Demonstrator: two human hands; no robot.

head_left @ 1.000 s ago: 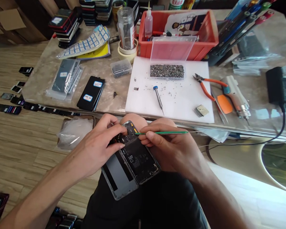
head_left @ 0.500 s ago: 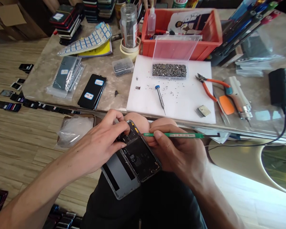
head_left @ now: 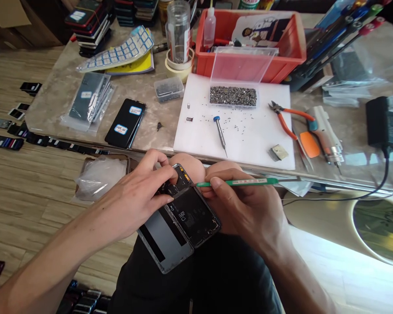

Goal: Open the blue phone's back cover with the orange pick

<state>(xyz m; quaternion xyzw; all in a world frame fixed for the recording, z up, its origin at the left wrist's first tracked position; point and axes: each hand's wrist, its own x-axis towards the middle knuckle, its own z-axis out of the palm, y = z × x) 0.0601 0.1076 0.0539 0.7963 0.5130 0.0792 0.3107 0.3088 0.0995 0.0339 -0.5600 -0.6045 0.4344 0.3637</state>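
Observation:
An opened smartphone rests on my lap, its dark inside with the battery facing up. Its grey back cover lies folded out on the left side, still against the phone's edge. My left hand grips the phone's upper left part, thumb and bent fingers over the inner parts; its fingertips hide what lies under them. In my right hand is a slim green-handled tool with a thin bent metal end pointing right. The tool's other end is at the phone's upper right edge; whether it touches cannot be made out.
On the white foam mat are a screwdriver, scattered screws and an open screw box. Cutting pliers and an electric screwdriver lie right. A labelled phone lies left, a red bin behind.
The green-handled tool has tilted slightly, its right end a little higher. My left hand stays in place on the phone. The camera view has shifted slightly.

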